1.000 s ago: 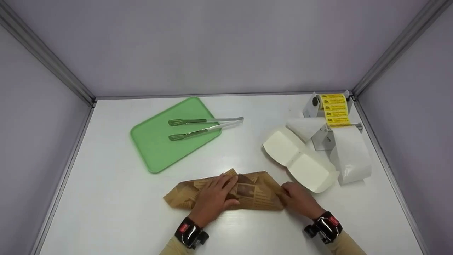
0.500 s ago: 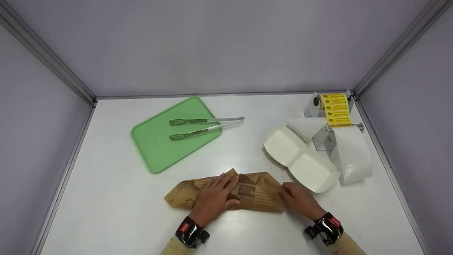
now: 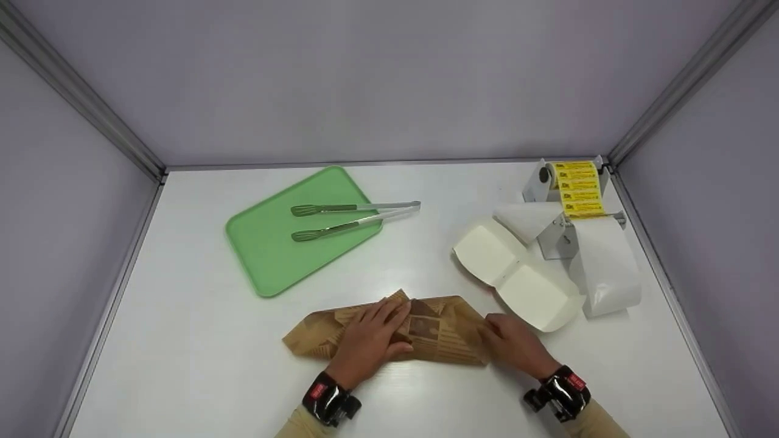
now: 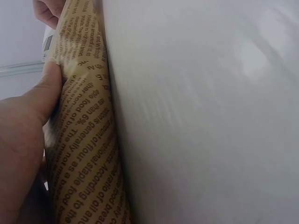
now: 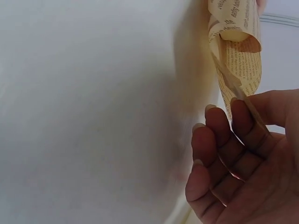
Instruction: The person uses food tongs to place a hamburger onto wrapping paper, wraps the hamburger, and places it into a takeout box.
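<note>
A roll of brown newsprint-patterned food wrapping paper (image 3: pixel 426 328) lies crosswise on the white table near me, its left end flattened to a point. My left hand (image 3: pixel 364 347) rests on top of its middle with fingers extended, the thumb along the near side. At the paper's right end my right hand (image 3: pixel 514 344) pinches the loose edge between thumb and forefinger, its other fingers loosely curled. Looking into that end, the right wrist view shows a pale rounded thing (image 5: pixel 235 35) inside the paper, mostly hidden. Printed text covers the paper side in the left wrist view.
An open white clamshell box (image 3: pixel 535 295) stands right of the paper, close to my right hand. Behind it are a dispenser with a yellow label roll (image 3: pixel 578 188) and white backing strip (image 3: pixel 605 261). Tongs (image 3: pixel 341 228) lie across a green tray (image 3: pixel 268 267) at the back left.
</note>
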### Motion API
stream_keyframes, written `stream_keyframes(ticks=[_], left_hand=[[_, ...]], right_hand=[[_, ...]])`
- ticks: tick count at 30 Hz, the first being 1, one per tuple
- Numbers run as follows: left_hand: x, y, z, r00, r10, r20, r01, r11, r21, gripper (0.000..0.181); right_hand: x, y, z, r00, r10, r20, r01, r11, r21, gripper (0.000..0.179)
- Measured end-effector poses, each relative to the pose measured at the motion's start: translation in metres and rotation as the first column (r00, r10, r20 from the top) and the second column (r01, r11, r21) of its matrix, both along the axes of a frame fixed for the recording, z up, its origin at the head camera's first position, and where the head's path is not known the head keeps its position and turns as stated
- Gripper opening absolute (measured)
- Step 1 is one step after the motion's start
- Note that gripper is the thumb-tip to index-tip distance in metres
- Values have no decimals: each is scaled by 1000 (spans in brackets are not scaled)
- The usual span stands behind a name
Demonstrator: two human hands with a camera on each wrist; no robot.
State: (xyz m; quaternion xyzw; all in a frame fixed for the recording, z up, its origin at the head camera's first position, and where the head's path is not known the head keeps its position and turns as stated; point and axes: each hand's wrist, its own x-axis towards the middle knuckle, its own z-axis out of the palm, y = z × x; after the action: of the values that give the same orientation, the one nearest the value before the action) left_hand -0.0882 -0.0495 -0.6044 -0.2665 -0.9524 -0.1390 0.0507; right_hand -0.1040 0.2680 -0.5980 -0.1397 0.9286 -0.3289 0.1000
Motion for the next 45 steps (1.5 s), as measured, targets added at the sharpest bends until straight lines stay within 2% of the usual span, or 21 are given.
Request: stream_keyframes(ticks=[5, 14, 22, 26, 30, 39, 45], left_hand=[[0, 0, 0, 1000, 3, 6, -3, 1000, -1, 75], [-1, 0, 1, 999, 5, 33, -5, 1000, -15, 77], [-1, 1, 1, 1000, 1, 5, -1, 1000, -11, 76], [0, 2, -1, 1000, -1, -7, 1, 1000, -23, 75], [1, 5, -1, 1000, -5, 11, 5, 999, -40, 76], [1, 10, 1, 999, -18, 31, 20, 999, -51, 75], [2, 11, 1, 1000, -20, 22, 21, 999, -47, 75]], right_hand=[[0, -2, 4, 1000, 7, -18, -7, 999, -38, 35], [0, -13, 17, 999, 24, -42, -31, 984, -177, 36], [-1, -24, 22, 996, 42, -84, -62, 966, -252, 34], [-2, -33, 28, 997, 61, -42, -71, 951, -302, 36], [-4, -42, 34, 996, 83, 7, -76, 934, -349, 35], [-8, -55, 42, 996, 81, 40, -53, 885, -462, 28], [-10, -63, 45, 997, 49, 54, -18, 880, -474, 25]])
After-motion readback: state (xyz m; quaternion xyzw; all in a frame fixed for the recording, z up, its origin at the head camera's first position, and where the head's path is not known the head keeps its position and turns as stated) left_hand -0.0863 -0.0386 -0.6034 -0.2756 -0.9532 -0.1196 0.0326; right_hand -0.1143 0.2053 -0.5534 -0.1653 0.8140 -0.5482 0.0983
